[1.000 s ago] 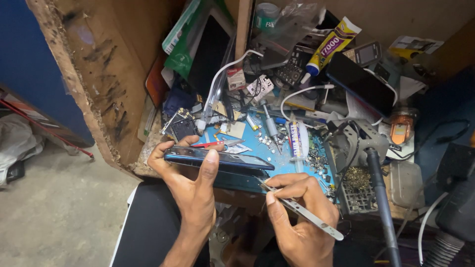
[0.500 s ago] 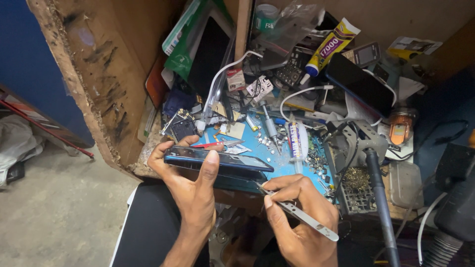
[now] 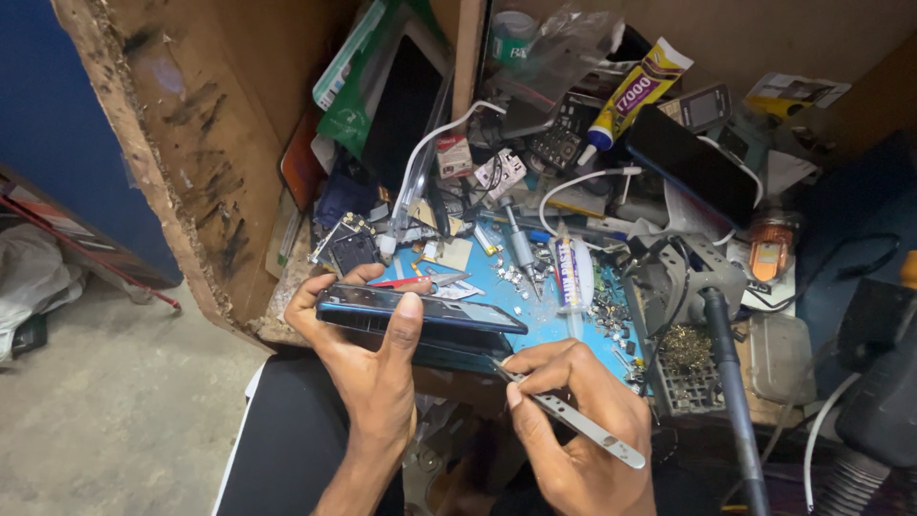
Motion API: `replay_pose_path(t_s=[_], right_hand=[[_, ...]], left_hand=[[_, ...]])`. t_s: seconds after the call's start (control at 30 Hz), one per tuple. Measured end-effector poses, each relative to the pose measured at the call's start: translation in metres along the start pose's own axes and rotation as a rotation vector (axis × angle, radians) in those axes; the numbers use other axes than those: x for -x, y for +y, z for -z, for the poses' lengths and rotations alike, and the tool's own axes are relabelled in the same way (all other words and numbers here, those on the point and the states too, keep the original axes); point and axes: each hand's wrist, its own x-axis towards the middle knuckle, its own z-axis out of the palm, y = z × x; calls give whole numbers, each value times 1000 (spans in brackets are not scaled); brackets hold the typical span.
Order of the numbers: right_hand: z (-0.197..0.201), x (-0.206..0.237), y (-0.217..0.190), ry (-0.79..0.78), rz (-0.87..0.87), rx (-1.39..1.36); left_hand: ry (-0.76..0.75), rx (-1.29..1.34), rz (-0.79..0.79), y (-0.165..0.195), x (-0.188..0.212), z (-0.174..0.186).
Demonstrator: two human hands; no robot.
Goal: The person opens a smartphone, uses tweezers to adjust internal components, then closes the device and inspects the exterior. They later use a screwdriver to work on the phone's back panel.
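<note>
the dark phone [image 3: 420,320] lay edge-up over the near edge of the blue work mat [image 3: 549,325], and every place here is told from that phone. its long axis ran from left to right across the view, dipping slightly toward the right end. the left hand [image 3: 368,368] clasped it from below and from its left end: the thumb curled over the far left corner, a finger lay pressed across the near face around the middle, and the rest wrapped underneath. the right hand [image 3: 573,420] sat just off the phone's lower right corner, fingers drawn together and pinching a pair of metal tweezers [image 3: 564,416], whose tips pointed up and left and met the phone's underside near that right end; whether they actually touched the seam could not be told. the tweezers' handle trailed away down and right. so the right hand was the nearer one to the right end, and the tool lay at a slant to the phone's long axis. beyond the phone, a small white tube [image 3: 570,272] and loose screws lay on the mat; further beyond and to the right, a yellow glue tube [image 3: 642,91] leaned among the clutter.
</note>
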Motion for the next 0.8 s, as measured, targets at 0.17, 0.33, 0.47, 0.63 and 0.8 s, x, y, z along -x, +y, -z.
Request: replay_pose_path(t_s=[0.17,0.33,0.47,0.63,0.8], right_hand=[[0,-1,0,-17,4,1],[2,-2,-1,-32,2,35],[4,-3,-2,-59,3,27],[5,-3,-4,-80,0,12],[8,-4,-5,-118,-30,0]], left_hand=[[-10,-26,-15,0,0,1],[-6,-32,-13,1,-1,0],[-8,-15,-13,1,-1,0],[-9,6,-11,1,-1,-1],[-3,21,-22,0,-1,-1]])
